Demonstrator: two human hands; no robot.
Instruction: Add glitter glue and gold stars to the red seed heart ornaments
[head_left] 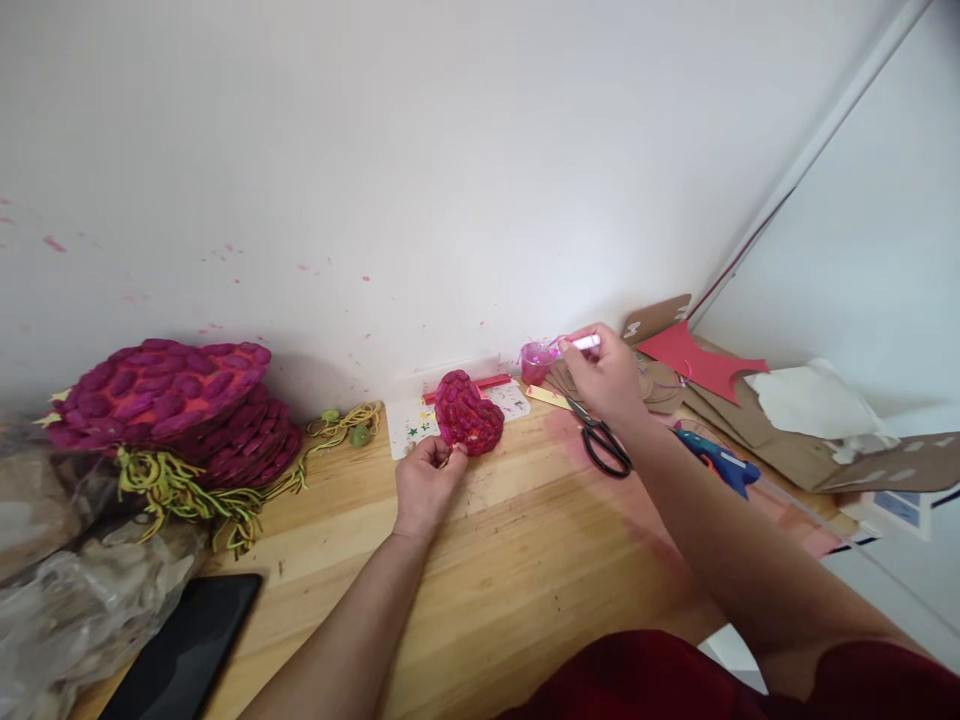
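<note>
My left hand (426, 482) pinches the lower edge of a magenta heart-shaped piece (466, 412) covered in bumpy petals, holding it on the wooden table (480, 570). My right hand (604, 375) is closed round a thin white stick (583, 342), a brush handle or similar, whose end reaches toward a small pink cup (536, 360) against the wall. Black scissors (604, 445) lie just below my right wrist.
A stack of larger magenta petal pieces (169, 405) with yellow-green strings sits at the left. A dark phone (184, 655) and clear plastic bags (71, 590) lie at the lower left. A blue glue gun (716, 460), red paper (701, 362), cardboard and a white sheet fill the right.
</note>
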